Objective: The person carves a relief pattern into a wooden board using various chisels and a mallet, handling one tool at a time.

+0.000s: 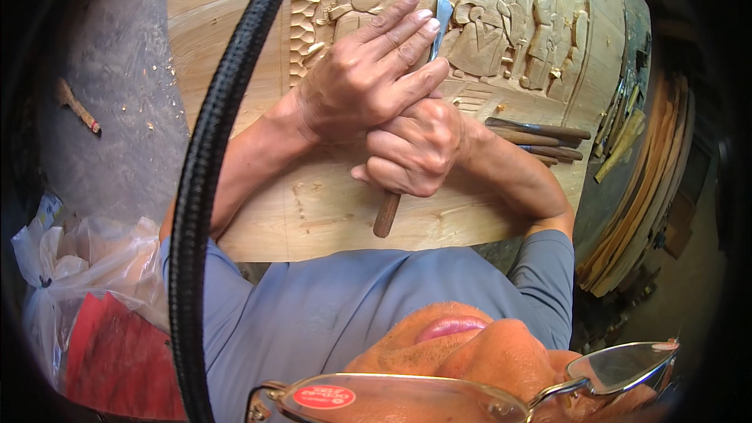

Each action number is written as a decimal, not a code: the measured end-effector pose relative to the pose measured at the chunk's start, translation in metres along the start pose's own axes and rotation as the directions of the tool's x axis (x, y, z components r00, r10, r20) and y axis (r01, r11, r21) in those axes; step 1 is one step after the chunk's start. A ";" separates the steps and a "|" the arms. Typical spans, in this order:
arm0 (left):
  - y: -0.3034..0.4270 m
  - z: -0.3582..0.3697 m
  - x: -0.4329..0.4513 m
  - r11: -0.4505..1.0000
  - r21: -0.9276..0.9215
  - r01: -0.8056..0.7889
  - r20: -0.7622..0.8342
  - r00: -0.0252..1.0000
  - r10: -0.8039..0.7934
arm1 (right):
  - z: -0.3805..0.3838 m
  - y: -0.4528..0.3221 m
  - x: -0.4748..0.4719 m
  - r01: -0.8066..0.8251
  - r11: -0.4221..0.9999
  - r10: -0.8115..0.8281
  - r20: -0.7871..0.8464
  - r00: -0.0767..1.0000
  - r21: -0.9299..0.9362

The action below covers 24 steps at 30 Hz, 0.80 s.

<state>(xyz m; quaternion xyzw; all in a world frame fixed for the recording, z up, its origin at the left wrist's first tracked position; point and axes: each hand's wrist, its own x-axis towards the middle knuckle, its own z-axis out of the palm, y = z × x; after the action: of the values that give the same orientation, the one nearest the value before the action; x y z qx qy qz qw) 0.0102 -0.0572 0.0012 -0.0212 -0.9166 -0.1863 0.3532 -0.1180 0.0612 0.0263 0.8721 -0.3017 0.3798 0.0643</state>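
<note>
My right hand [418, 144] is closed in a fist around the wooden handle of a carving chisel [386, 215]; the handle's butt sticks out below the fist. My left hand [376, 70] lies partly over the right, with straight fingers and its fingertips against the flat steel blade. The thumb crosses the shank, whose middle is hidden. Both hands are over a pale wooden panel [329, 205], carved in relief with robed figures [479, 23]. The blade slants up and right between two figures; whether its edge touches wood is unclear.
Several wood-handled carving tools [540, 135] lie on the panel beside my right forearm. More tools [620, 135] lie past its right edge, near stacked curved boards [640, 194]. Left are a wooden stick [79, 108] and a clear plastic bag [88, 252]. A black braided cable [220, 129] crosses the view.
</note>
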 end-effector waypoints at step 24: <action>-0.003 -0.004 0.000 0.991 0.100 -0.093 -0.022 0.995 0.096 | -0.008 -0.011 0.005 -0.049 0.998 0.049 0.014 0.999 0.035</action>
<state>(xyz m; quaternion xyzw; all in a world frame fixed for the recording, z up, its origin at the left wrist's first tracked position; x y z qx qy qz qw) 0.0120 -0.0609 0.0030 -0.0446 -0.9178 -0.1242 0.3745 -0.1140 0.0702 0.0364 0.8679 -0.3168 0.3809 0.0376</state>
